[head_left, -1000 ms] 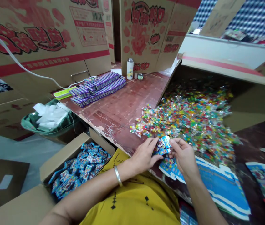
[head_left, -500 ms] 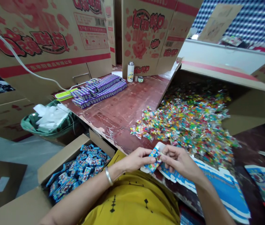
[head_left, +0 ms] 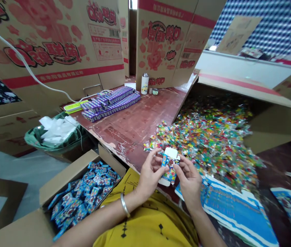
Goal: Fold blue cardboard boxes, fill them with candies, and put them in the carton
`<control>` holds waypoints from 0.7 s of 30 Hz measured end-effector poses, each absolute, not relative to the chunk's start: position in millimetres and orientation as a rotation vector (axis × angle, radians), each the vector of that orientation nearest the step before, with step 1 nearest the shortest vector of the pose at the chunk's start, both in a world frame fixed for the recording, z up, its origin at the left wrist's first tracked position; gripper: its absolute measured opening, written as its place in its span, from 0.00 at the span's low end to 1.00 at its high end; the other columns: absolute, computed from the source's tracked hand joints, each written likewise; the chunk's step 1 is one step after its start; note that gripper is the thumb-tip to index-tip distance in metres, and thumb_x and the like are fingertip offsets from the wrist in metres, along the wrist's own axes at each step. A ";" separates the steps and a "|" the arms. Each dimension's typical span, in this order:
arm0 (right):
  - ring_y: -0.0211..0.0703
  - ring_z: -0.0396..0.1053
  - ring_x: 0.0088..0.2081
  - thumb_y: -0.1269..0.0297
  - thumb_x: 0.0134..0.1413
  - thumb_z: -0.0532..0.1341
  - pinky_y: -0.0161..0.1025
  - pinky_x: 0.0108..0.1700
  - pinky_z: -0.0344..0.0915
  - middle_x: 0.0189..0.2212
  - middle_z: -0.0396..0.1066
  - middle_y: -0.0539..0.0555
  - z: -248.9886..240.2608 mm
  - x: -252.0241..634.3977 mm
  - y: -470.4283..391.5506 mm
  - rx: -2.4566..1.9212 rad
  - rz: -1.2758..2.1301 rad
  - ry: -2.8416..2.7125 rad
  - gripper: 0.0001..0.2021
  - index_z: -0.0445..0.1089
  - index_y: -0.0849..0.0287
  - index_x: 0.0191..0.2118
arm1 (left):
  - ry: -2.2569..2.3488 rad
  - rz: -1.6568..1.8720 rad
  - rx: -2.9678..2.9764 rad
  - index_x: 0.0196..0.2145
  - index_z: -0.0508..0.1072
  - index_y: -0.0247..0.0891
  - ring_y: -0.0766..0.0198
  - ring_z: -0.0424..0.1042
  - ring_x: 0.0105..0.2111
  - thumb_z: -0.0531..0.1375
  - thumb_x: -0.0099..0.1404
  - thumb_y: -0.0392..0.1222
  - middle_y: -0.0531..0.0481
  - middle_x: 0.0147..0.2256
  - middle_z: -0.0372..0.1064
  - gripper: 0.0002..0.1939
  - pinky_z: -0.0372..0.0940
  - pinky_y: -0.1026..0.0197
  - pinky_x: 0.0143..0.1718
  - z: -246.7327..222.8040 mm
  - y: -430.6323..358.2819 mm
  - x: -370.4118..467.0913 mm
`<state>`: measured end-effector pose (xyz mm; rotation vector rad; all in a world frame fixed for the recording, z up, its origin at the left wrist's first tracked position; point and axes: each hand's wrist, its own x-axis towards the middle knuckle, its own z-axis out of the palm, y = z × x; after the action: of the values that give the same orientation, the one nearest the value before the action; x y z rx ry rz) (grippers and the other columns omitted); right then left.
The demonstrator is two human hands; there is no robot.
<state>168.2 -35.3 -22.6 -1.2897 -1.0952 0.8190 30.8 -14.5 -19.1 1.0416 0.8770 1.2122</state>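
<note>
A small blue printed carton (head_left: 169,168) with white end flaps standing out at top and bottom is held between both hands at the table's front edge. My left hand (head_left: 152,173) pinches its left side, the thumb on the printed face. On the right side, my right hand (head_left: 188,175) grips it with thumb and fingers. Just beyond the hands lies a heap of clear-wrapped colourful candies (head_left: 207,137), spilling from a tipped cardboard box (head_left: 274,127). Flat blue cartons (head_left: 235,206) are stacked to the right of my right hand.
An open box (head_left: 69,178) of filled blue packs stands lower left, below a green-lined bin (head_left: 35,139). Purple small boxes (head_left: 114,103) and a white bottle (head_left: 144,84) stand farther back on the red table (head_left: 130,127). Large cartons (head_left: 65,72) rise behind.
The blue carton has been turned more upright, its printed face and both end flaps now showing. Both hands have shifted to grip its two sides.
</note>
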 end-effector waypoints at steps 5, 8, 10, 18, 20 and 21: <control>0.43 0.70 0.35 0.58 0.57 0.62 0.40 0.37 0.68 0.38 0.71 0.54 -32.0 169.4 -34.8 -1.347 0.653 -1.223 0.20 0.69 0.55 0.54 | 0.849 1.056 1.308 0.60 0.62 0.43 0.60 0.70 0.44 0.60 0.63 0.39 0.46 0.49 0.69 0.28 0.67 0.59 0.45 -15.4 -14.0 20.8; 0.44 0.69 0.34 0.60 0.58 0.61 0.40 0.38 0.67 0.37 0.72 0.53 -31.6 171.3 -35.3 -1.374 0.579 -1.327 0.15 0.71 0.53 0.50 | 0.847 1.017 1.355 0.58 0.65 0.43 0.60 0.70 0.42 0.60 0.62 0.39 0.47 0.48 0.70 0.25 0.66 0.59 0.45 -19.0 -12.6 17.1; 0.45 0.69 0.36 0.61 0.59 0.60 0.40 0.40 0.66 0.35 0.72 0.53 -27.9 172.3 -34.2 -1.350 0.542 -1.378 0.09 0.73 0.54 0.44 | 0.823 0.996 1.335 0.54 0.67 0.42 0.62 0.70 0.40 0.60 0.62 0.38 0.48 0.44 0.70 0.21 0.66 0.61 0.43 -21.2 -12.0 15.8; 0.46 0.72 0.40 0.63 0.57 0.62 0.41 0.42 0.67 0.41 0.73 0.56 -15.7 176.2 -25.5 -1.285 0.648 -1.409 0.05 0.74 0.56 0.32 | 0.694 0.986 1.179 0.45 0.66 0.39 0.67 0.67 0.35 0.61 0.60 0.33 0.51 0.38 0.67 0.15 0.63 0.66 0.36 -16.2 -12.3 14.4; 0.46 0.73 0.39 0.63 0.55 0.64 0.41 0.42 0.68 0.38 0.74 0.54 -14.6 174.7 -24.4 -1.240 0.720 -1.308 0.05 0.72 0.55 0.37 | 0.692 1.038 1.126 0.45 0.64 0.40 0.67 0.68 0.37 0.61 0.59 0.32 0.51 0.40 0.66 0.17 0.64 0.66 0.37 -15.3 -12.3 14.7; 0.45 0.73 0.39 0.63 0.55 0.65 0.41 0.43 0.69 0.37 0.74 0.54 -13.6 173.8 -23.6 -1.212 0.754 -1.263 0.07 0.70 0.55 0.40 | 0.690 1.055 1.096 0.44 0.63 0.40 0.67 0.68 0.37 0.62 0.58 0.31 0.51 0.41 0.66 0.18 0.64 0.66 0.37 -15.2 -12.2 14.8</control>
<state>173.8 -23.6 -13.6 -1.2117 -1.2630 0.7543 14.8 -12.2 -15.2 1.0961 0.6900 1.0551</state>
